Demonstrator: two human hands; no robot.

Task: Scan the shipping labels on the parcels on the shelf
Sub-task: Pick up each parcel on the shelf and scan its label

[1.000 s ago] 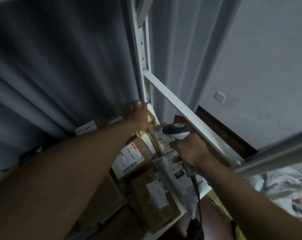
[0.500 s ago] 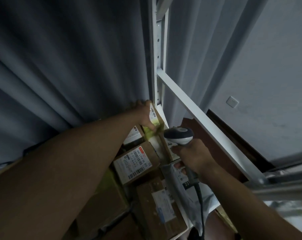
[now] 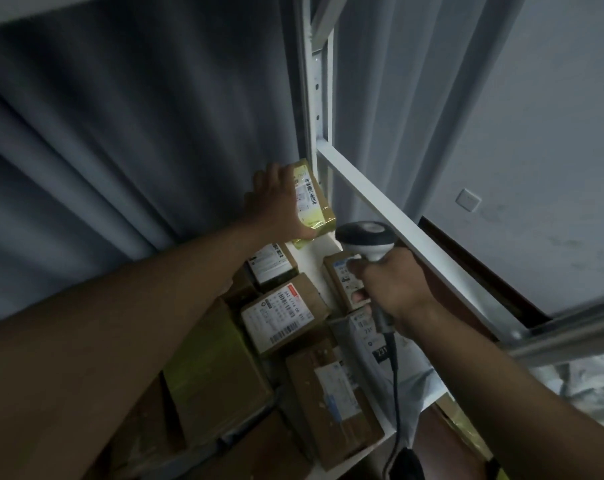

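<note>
Brown parcels [image 3: 283,313] crowd shelf [image 3: 314,268] beneath scanner [image 3: 366,239]

Parcel storage corner of a dim room, white metal shelf [image 3: 323,268] crowded with labelled cardboard parcels [image 3: 285,313], handheld barcode scanner [image 3: 366,239] just above them, grey curtains [image 3: 137,133] behind, bare wall with a switch [image 3: 468,200] alongside

Just beside the scanner [image 3: 366,239], the grey poly bag [image 3: 369,336] shows "231" on its white label and again on a black patch below, while the brown box [image 3: 285,313] left of it carries a barcoded label whose digits blur beyond reading.
</note>
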